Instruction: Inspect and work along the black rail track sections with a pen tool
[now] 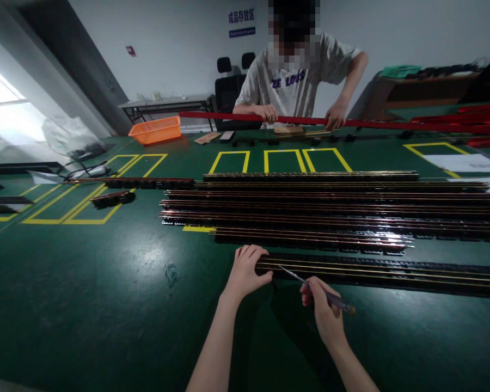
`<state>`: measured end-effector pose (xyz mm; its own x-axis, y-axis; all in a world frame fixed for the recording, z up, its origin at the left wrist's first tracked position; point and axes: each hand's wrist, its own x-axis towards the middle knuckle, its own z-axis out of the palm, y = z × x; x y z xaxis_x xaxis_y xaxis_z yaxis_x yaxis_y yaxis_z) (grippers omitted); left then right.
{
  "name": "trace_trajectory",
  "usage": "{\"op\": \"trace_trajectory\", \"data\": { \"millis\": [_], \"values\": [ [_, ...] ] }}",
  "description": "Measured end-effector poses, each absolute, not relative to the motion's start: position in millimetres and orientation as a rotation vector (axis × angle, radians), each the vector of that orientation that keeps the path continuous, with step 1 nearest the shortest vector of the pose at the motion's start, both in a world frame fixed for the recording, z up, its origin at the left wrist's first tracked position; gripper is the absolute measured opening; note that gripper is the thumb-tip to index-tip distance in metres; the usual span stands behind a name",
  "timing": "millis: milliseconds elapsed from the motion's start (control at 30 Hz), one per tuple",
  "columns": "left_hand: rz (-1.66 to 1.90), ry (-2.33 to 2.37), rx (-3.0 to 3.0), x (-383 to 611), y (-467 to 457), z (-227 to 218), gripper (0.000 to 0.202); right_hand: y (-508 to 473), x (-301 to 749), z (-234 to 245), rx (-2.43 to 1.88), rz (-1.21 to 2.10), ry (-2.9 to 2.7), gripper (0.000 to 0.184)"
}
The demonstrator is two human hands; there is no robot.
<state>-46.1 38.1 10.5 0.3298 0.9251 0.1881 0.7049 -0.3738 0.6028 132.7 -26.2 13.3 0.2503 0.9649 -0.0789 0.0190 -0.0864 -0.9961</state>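
My left hand (248, 270) grips the left end of a long black rail (375, 272), thumb on the near side and fingers on the far side. Thin brass-coloured strips run along the top of this rail, which lies flat and reaches out of view at the right. In my right hand (323, 306) is a screwdriver (340, 302) with a slim metal shaft. Its tip points left and touches or hovers just over the strips near my left hand; I cannot tell which.
Beyond the rail lie several similar black rails (310, 207) with coppery strips. Short rail pieces (113, 198) rest at the left on the green table (106, 305). Across it a person (296, 81) holds a long red bar (216, 116). An orange basket (157, 130) stands at the back left.
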Motion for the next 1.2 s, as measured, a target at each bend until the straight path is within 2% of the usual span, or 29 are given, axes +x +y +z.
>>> {"op": "trace_trajectory", "data": {
  "millis": [1200],
  "values": [
    [0.736,1.426,2.192,-45.3,38.1,11.2,0.028,-26.0,135.3,13.3,-1.389,1.065,-1.019,0.044]
  ]
}}
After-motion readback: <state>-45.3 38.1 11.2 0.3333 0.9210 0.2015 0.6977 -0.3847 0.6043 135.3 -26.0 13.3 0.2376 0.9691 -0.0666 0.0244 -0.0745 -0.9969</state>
